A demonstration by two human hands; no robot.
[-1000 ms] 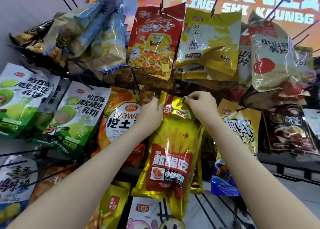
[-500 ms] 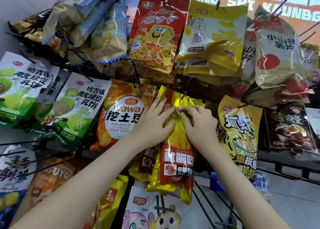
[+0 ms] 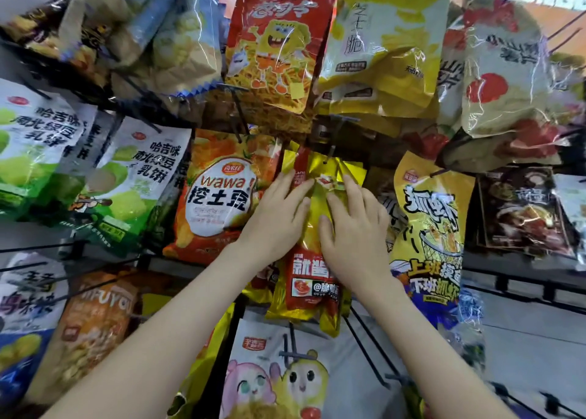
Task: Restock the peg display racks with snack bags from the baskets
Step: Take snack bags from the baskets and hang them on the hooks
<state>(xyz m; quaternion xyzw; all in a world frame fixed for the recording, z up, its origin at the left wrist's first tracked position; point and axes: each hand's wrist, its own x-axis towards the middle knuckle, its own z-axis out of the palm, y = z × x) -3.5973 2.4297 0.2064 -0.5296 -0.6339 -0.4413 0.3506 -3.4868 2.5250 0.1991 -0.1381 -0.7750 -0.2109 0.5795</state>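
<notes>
A gold and red fries bag (image 3: pixel 312 279) hangs on a black peg (image 3: pixel 332 152) in the middle row of the rack. My left hand (image 3: pixel 279 215) lies flat on the bag's upper left with straight fingers. My right hand (image 3: pixel 355 228) presses on its upper right, fingers spread and straight. Both sets of fingertips meet near the bag's top seal, just below the peg. The bag's middle is hidden under my hands.
An orange wawa bag (image 3: pixel 222 193) hangs just left, a yellow shrimp-chip bag (image 3: pixel 431 228) just right. A red cartoon bag (image 3: pixel 276 41) and a yellow bag (image 3: pixel 387 44) hang above. Bare black pegs (image 3: pixel 367 349) stick out below right, above a white cartoon bag (image 3: pixel 279 374).
The fries bag went from held by its top corners to hanging on the peg. My hands let go of the corners and flattened onto its front.
</notes>
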